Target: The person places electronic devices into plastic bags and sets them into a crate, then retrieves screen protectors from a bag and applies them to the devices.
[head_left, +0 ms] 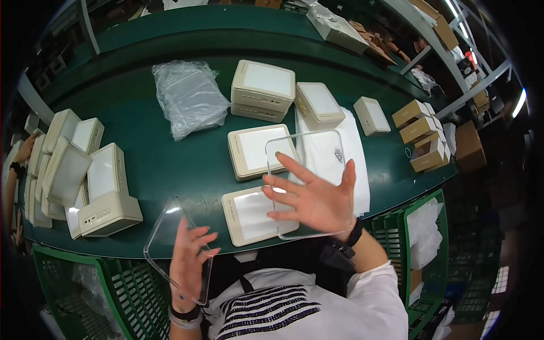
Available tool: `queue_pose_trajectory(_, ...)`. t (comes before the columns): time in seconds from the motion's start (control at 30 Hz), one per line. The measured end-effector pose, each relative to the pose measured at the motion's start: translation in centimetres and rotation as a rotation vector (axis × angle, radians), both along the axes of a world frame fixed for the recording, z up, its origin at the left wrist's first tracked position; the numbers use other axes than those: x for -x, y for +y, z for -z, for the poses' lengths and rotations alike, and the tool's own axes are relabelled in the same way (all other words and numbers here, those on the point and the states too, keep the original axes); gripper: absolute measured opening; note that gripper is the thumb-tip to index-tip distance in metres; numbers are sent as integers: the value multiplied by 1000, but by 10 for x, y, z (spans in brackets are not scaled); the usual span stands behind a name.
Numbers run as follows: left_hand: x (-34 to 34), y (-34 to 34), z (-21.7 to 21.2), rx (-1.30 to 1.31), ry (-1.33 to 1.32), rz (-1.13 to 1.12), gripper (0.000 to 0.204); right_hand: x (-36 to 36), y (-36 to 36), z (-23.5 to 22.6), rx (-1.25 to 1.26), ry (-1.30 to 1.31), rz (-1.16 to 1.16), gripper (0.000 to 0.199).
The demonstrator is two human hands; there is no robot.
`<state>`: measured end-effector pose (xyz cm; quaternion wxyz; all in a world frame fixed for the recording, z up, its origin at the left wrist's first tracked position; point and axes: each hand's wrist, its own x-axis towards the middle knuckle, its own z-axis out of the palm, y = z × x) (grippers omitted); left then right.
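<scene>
Two thin, clear plastic covers with rounded corners are in my hands. The left cover (161, 241) tilts over the table's front edge, and my left hand (190, 255) bears it with fingers slightly bent. Higher up, the right cover (309, 224) lies against my right hand (317, 198), palm up, fingers and thumb spread along it. Where exactly each hand grips is hard to tell through the clear plastic. Below the right cover are a cream box-shaped device with a white top panel (249, 218) and a similar device (249, 150) behind it.
Stacked cream devices (107, 212) crowd the left of the green table (170, 170). Clear plastic bags (190, 99) and more devices (263, 82) lie farther back. White sheets (357, 187), small cartons (422, 130) and green crates (119, 294) surround me. Another person's hand (26, 148) is at far left.
</scene>
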<state>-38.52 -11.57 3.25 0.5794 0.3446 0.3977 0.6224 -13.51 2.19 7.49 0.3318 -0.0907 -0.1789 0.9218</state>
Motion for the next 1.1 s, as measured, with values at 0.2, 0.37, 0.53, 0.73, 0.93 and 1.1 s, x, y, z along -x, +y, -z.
queue_pose_trajectory(0.2, 73, 39, -13, -307, 822, 209, 126, 14, 85, -26, -1502, -1155, -15, 109)
queue_pose_trajectory(0.37, 91, 88, -55, -464, 1232, 803, 123, 39, 117, 6, -2106, -1375, -130, 100)
queue_pose_trajectory(0.53, 76, 118, -57, -391, 1312, 1011, 125, 45, 133, 15, -2091, -1395, -210, 96)
queue_pose_trajectory(0.73, 54, 152, -40, -366, 1293, 982, 125, 46, 134, 15, -2084, -1428, -213, 99)
queue_pose_trajectory(0.93, 40, 186, -50, -162, 1301, 1096, 124, 48, 138, 15, -2069, -1426, -229, 100)
queue_pose_trajectory(1.1, 25, 209, -50, -34, 1415, 1205, 123, 34, 145, 17, -2000, -1437, -289, 107)
